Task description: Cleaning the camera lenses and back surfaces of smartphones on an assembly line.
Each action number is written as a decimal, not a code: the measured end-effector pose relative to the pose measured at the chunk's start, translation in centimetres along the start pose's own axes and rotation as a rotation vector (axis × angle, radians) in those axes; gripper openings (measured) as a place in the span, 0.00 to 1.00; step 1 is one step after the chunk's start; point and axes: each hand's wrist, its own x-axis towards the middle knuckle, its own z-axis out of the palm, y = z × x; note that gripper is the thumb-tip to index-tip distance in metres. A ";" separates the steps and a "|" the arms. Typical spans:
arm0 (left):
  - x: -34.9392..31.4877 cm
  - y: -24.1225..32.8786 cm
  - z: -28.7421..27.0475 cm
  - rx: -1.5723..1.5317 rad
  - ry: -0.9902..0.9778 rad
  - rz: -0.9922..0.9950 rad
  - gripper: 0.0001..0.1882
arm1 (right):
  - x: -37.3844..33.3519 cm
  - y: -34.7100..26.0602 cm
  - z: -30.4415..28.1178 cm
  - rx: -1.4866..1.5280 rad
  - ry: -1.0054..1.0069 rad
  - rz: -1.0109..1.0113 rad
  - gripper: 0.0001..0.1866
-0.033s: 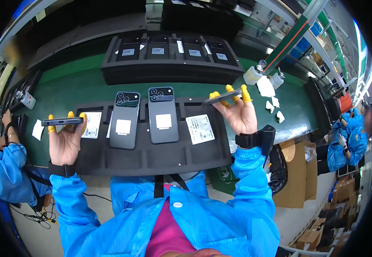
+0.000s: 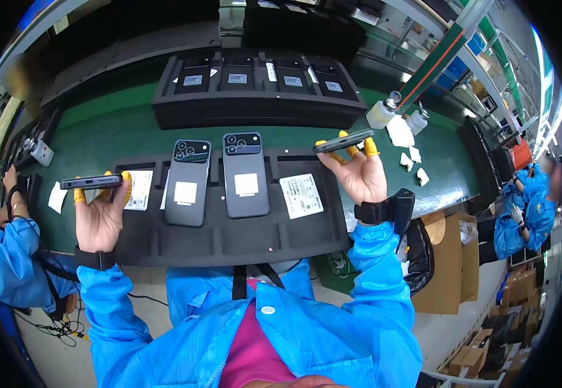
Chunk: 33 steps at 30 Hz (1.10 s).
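Observation:
My left hand [image 2: 102, 216] holds a dark smartphone [image 2: 91, 182] edge-on, above the left end of a black foam tray [image 2: 255, 248]. Over the tray's far right corner, my right hand [image 2: 363, 174] grips another smartphone [image 2: 344, 140], tilted with its right end higher. Yellow finger cots cover several fingertips on both hands. Between the hands, two grey smartphones, a left one [image 2: 188, 174] and a right one [image 2: 246, 168], lie camera side up in the tray, each with a white label. Printed white paper labels lie at the tray's left [image 2: 140, 187] and right [image 2: 303, 195].
A second foam tray [image 2: 255, 113] with several dark phones stands behind on the green table [image 2: 119, 123]. White pump bottles [image 2: 380, 115] and crumpled wipes [image 2: 400, 132] are at the right. Co-workers in blue sit at the far left [image 2: 9, 258] and far right [image 2: 528, 207]. An open cardboard box [image 2: 445, 278] stands lower right.
The phone in my right hand has turned slightly, so more of its edge shows. The left phone has tipped a little, with a small shift to the left. Both hands keep their hold.

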 end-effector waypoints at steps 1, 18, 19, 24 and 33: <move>-0.2 -0.6 0.3 -0.012 -0.048 -0.008 0.25 | 0.1 -0.1 -0.3 0.115 0.029 0.019 0.24; -0.6 -2.7 0.2 -0.140 -0.033 0.008 0.30 | 0.0 0.3 -0.6 0.335 -0.003 0.120 0.30; -0.1 -2.8 -0.1 -0.129 -0.031 0.015 0.29 | -0.3 0.0 -0.9 0.309 -0.010 0.087 0.29; 0.5 -3.9 1.2 -0.131 0.033 0.002 0.27 | -0.8 -1.2 -2.0 0.227 0.002 0.079 0.25; -1.4 -3.7 1.4 -0.376 -0.119 -0.143 0.24 | -0.6 0.1 -0.6 0.334 -0.023 0.211 0.24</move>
